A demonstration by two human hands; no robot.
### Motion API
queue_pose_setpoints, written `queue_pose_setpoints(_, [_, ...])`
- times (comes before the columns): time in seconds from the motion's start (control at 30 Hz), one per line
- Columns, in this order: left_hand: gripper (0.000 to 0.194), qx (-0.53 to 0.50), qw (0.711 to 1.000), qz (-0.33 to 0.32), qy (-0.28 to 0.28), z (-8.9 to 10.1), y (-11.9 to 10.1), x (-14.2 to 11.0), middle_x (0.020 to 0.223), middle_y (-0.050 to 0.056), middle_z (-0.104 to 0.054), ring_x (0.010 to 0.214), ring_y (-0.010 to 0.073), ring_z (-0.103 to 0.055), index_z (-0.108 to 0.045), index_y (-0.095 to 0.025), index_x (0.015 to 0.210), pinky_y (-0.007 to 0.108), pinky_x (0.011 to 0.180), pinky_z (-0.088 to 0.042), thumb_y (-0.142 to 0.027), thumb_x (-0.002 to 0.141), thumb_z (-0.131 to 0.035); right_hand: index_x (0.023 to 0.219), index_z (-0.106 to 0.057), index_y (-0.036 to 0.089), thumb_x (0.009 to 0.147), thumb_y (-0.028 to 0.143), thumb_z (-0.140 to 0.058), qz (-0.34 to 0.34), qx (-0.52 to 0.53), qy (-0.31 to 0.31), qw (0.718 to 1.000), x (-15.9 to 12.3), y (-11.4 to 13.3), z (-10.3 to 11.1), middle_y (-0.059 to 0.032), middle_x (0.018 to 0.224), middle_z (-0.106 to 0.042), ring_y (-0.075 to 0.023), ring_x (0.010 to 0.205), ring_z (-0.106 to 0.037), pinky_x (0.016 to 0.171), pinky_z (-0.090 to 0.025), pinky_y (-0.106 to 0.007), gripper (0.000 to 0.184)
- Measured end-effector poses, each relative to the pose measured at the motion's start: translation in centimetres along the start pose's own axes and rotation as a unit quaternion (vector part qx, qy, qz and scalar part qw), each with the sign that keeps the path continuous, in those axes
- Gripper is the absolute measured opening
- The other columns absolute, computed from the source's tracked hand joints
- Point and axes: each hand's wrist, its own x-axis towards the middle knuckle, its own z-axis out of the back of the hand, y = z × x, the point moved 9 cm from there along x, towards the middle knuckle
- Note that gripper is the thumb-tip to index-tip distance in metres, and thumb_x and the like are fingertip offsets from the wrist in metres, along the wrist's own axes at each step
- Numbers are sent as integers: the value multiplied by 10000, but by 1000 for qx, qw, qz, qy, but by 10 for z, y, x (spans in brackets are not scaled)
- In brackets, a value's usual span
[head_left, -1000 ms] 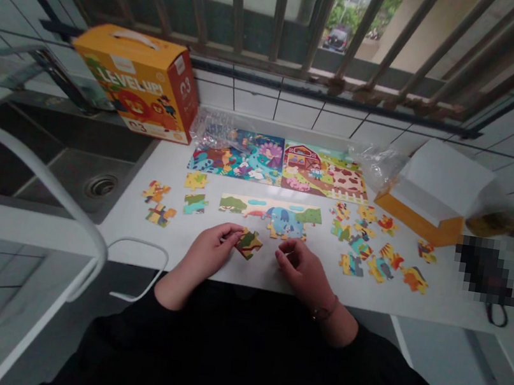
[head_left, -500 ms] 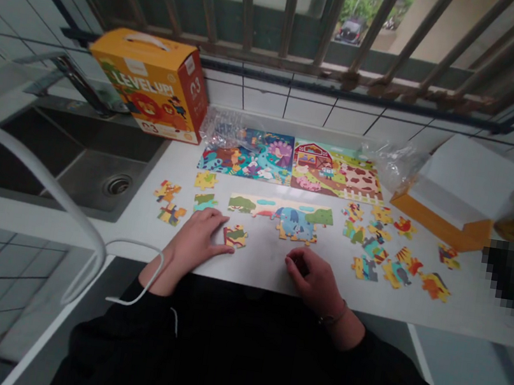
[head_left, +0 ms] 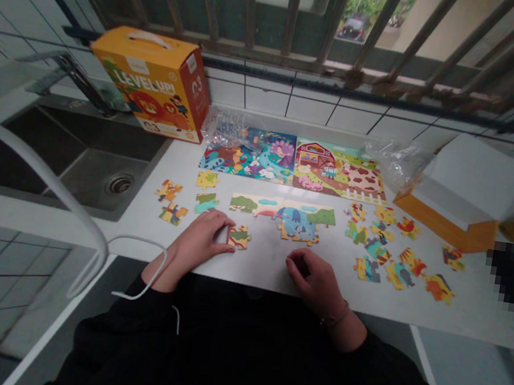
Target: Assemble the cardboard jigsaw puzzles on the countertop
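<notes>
A single puzzle piece (head_left: 238, 237) with green and brown print lies flat on the white counter. Beside its left edge is my left hand (head_left: 205, 236), thumb and forefinger spread apart around that side; whether the fingertips touch it is hard to see. My right hand (head_left: 315, 275) rests on the counter with its fingers curled in, and nothing shows in them. Between and beyond the hands lies a partly joined puzzle strip (head_left: 267, 208) with bushes and clouds. A blue elephant section (head_left: 299, 226) is joined to its lower right part.
Loose puzzle pieces (head_left: 376, 249) lie scattered at right, with several more (head_left: 173, 202) at left. Two picture sheets (head_left: 340, 171) lie behind. A yellow box (head_left: 152, 87) stands by the sink (head_left: 97, 162). An open white-and-orange box (head_left: 467, 192) is at right. A white cable (head_left: 48, 168) crosses the left.
My left thumb and forefinger are slightly wider apart near the piece. The view has shifted a little; my right hand keeps its curled pose.
</notes>
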Motion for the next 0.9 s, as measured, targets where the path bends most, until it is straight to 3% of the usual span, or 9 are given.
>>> queue_pose_setpoints(0.1, [480, -34, 999, 15, -9, 3, -6, -2, 1162, 45, -739, 1089, 278, -673, -712, -257, 1176, 433, 991, -521, -299, 768, -961, 986, -664, 244, 1044, 338, -618, 0, 2, 4, 1000, 0, 1, 0, -13, 809, -716, -172, 678, -662, 659, -520, -308, 119])
queue_pose_setpoints(0.2, [301, -98, 991, 82, -32, 0, -5, -6, 923, -13, -721, 822, 199, -657, -696, -256, 1077, 331, 757, -500, -322, 848, -879, 982, -665, 244, 1046, 342, -616, -1, 2, 5, 1000, 0, 1, -1, -5, 795, -701, -166, 660, -644, 647, -509, -306, 127])
queue_pose_setpoints(0.3, [292, -244, 955, 152, -71, -15, -2, -10, 739, -48, -636, 672, 155, -626, -608, -239, 938, 273, 629, -456, -430, 897, -825, 992, -671, 242, 1048, 349, -615, -5, -4, 4, 1000, 0, 1, -1, -8, 803, -701, -167, 670, -641, 653, -507, -309, 133])
queue_pose_setpoints(0.37, [444, -390, 899, 180, -88, -34, -4, -10, 768, -45, -675, 703, 165, -699, -538, -244, 964, 276, 660, -528, -496, 834, -880, 997, -674, 240, 1046, 354, -615, -8, -7, 6, 1000, 1, 0, -1, -11, 809, -704, -169, 680, -644, 662, -510, -312, 137])
queue_pose_setpoints(0.43, [619, -494, 839, 205, -103, -52, -7, -10, 890, -22, -748, 780, 193, -777, -514, -256, 1129, 323, 742, -614, -494, 758, -950, 996, -673, 239, 1045, 356, -614, -11, -10, 11, 1000, 1, 0, -3, -10, 807, -702, -168, 675, -640, 661, -508, -314, 141])
queue_pose_setpoints(0.5, [802, -544, 804, 215, -107, -64, -14, -9, 1021, 4, -777, 849, 208, -813, -486, -273, 1330, 360, 810, -654, -450, 730, -986, 992, -671, 239, 1045, 356, -613, -11, -10, 13, 1000, 1, -1, -3, -8, 801, -697, -167, 669, -635, 658, -505, -314, 142])
queue_pose_setpoints(0.57, [872, -565, 790, 215, -104, -71, -22, -8, 1125, 30, -778, 900, 210, -825, -489, -275, 1421, 365, 846, -668, -419, 727, -996, 993, -670, 241, 1047, 357, -610, -10, -8, 13, 1000, 0, -1, -3, -9, 802, -696, -169, 671, -634, 655, -505, -315, 141])
queue_pose_setpoints(0.63, [807, -574, 782, 219, -108, -73, -25, -8, 1163, 53, -780, 928, 213, -824, -548, -250, 1369, 357, 847, -673, -418, 723, -1000, 993, -670, 243, 1049, 360, -609, -9, -6, 13, 1000, 0, 0, -3, -11, 806, -697, -172, 677, -637, 654, -508, -317, 143])
queue_pose_setpoints(0.9, [574, -592, 749, 249, -160, -67, -14, -15, 911, 9, -796, 869, 187, -796, -577, -229, 1038, 343, 828, -672, -478, 730, -992, 994, -664, 243, 1049, 359, -603, -3, -17, 15, 1000, 0, 2, -3, -15, 812, -711, -174, 679, -649, 650, -508, -317, 142])
